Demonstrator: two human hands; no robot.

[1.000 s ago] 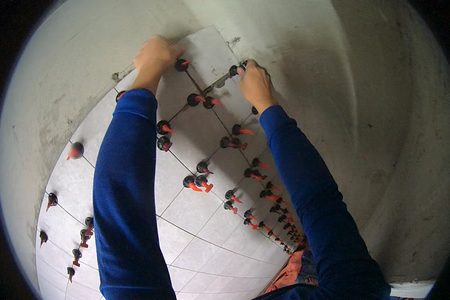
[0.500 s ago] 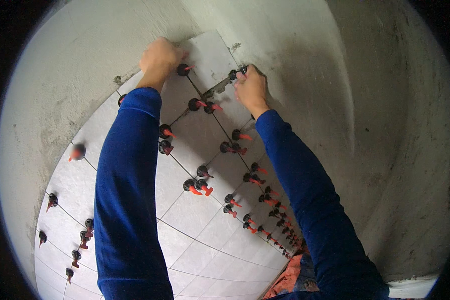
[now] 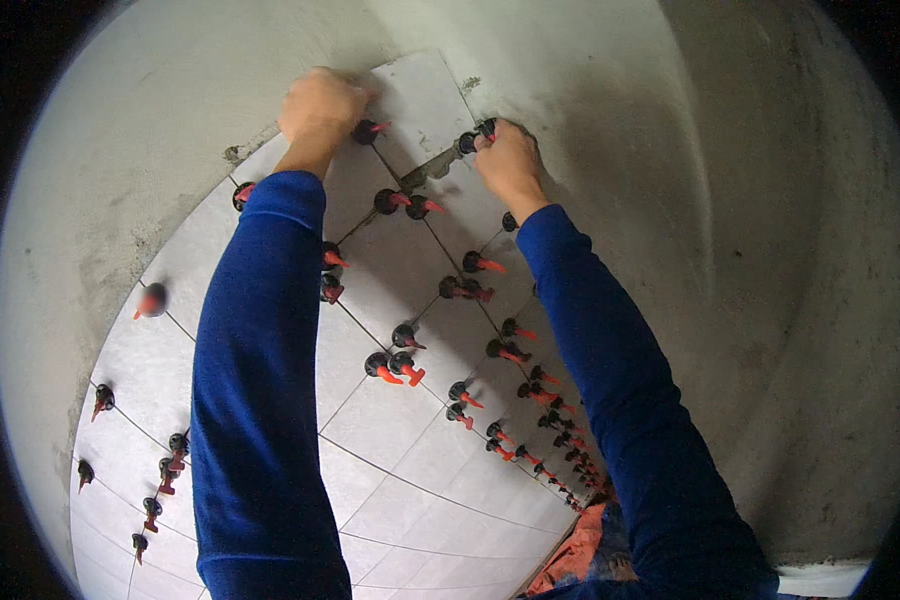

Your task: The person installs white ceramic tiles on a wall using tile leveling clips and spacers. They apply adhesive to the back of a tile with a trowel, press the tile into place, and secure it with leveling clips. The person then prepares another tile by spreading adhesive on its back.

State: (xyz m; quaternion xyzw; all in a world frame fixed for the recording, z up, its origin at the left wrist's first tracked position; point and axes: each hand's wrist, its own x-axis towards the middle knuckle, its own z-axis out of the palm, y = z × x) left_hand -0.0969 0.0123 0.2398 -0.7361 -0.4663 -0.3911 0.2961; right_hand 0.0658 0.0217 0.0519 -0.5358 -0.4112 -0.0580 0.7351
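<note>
Operator A: What has changed over the last second?

Operator B: Very little. The view has shifted slightly, but the left hand [image 3: 320, 105] and the right hand [image 3: 510, 160] occupy the same stations at the far end of the tiled surface [image 3: 360, 440]. The work therefore appears to remain at one joint, without visible advance.

Operator A: State the condition of each hand.

Operator B: Right hand: fingers pinched on a black-and-red clip [image 3: 487, 127] at the right edge of the tiled surface. A second black clip [image 3: 467, 143] sits just beside it, at the right end of the mortar-filled gap [image 3: 432, 168] below the end tile [image 3: 425, 95]. Left hand: curled at the left edge of the end tile, just beside a third clip [image 3: 367, 132]. Its fingertips are blurred; whether it grips anything cannot be told.

Operator A: Are any brands, labels or markings readable?

Operator B: None. The tiles, the clips, the blue sleeves [image 3: 255, 400] and the plaster wall [image 3: 750, 250] show no legible writing.
</note>
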